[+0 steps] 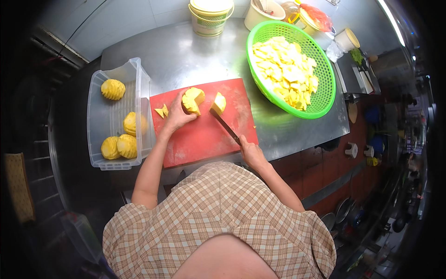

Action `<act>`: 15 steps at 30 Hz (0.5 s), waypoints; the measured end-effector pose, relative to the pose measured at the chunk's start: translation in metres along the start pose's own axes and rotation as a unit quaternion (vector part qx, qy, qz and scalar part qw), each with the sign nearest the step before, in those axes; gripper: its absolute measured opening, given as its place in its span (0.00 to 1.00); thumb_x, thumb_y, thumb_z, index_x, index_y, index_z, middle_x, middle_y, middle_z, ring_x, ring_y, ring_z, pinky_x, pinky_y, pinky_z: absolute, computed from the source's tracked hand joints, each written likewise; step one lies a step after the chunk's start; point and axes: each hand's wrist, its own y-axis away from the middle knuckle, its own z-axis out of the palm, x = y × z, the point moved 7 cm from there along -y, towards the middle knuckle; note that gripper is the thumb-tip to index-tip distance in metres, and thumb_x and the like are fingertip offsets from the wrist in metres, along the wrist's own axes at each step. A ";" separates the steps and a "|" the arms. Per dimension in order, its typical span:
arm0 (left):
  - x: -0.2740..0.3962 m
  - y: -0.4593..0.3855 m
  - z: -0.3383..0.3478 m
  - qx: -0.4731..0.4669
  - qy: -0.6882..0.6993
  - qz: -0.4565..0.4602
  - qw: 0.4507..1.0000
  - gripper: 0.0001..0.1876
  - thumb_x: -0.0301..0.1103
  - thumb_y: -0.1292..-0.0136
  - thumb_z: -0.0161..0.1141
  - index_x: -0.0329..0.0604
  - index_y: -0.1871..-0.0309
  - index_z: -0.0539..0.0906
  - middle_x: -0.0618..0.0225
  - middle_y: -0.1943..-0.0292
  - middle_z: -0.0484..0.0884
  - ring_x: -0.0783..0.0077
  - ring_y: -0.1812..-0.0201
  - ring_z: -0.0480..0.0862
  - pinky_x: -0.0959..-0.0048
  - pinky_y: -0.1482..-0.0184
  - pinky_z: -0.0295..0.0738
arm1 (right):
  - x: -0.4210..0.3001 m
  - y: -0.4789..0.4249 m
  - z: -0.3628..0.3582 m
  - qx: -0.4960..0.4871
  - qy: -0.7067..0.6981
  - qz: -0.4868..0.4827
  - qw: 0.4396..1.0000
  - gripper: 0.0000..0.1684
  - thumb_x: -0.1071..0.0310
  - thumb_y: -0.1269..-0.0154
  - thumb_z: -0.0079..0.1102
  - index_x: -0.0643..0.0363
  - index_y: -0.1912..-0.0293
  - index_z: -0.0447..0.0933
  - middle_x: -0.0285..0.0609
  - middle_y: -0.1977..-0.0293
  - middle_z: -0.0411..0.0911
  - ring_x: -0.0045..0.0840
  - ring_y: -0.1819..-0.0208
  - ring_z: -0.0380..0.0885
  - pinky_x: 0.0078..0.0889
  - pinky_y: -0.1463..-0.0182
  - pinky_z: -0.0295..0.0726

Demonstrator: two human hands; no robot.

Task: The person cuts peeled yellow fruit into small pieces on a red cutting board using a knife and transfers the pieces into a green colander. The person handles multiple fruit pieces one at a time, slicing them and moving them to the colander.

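Note:
On a red cutting board (195,139), my left hand (178,113) holds a partly cut peeled pineapple (192,99) by its left and lower sides. My right hand (251,151) grips the handle of a knife (226,127). The blade points up and left, and its tip meets the lower end of a cut pineapple piece (219,102), which stands apart from the larger part. Small pineapple scraps (161,111) lie left of my left hand. A green plastic colander (329,87) at the right holds a heap of cut pineapple pieces (287,73).
Left of the board, a clear plastic bin (95,122) holds several peeled pineapples (113,89). A lidded bucket (211,17) and an open white tub (263,15) stand at the back of the steel table (156,45). Beyond the colander are more containers and a red plastic bag (316,16).

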 end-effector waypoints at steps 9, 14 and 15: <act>0.013 0.009 0.001 0.032 -0.042 0.022 0.998 0.51 0.37 0.55 0.78 0.49 0.25 0.64 0.56 0.34 0.71 0.54 0.31 0.71 0.58 0.30 0.69 | -0.019 0.001 -0.011 0.018 -0.010 -0.021 1.000 0.08 0.73 0.29 0.43 0.60 0.53 0.59 0.63 0.76 0.78 0.61 0.70 0.80 0.63 0.67 0.77; 0.007 0.011 0.000 0.083 -0.078 0.025 0.993 0.49 0.40 0.53 0.80 0.48 0.27 0.64 0.56 0.38 0.72 0.55 0.33 0.72 0.57 0.32 0.71 | -0.028 -0.002 -0.016 0.034 0.003 -0.033 0.999 0.08 0.72 0.28 0.44 0.60 0.52 0.59 0.60 0.75 0.79 0.60 0.70 0.80 0.62 0.68 0.77; 0.008 0.011 0.000 0.079 -0.080 0.026 0.993 0.48 0.38 0.52 0.80 0.47 0.27 0.65 0.56 0.37 0.72 0.56 0.33 0.72 0.58 0.32 0.71 | -0.030 -0.002 -0.017 0.039 0.008 -0.034 0.999 0.09 0.72 0.28 0.44 0.60 0.52 0.59 0.60 0.75 0.79 0.60 0.70 0.81 0.62 0.68 0.77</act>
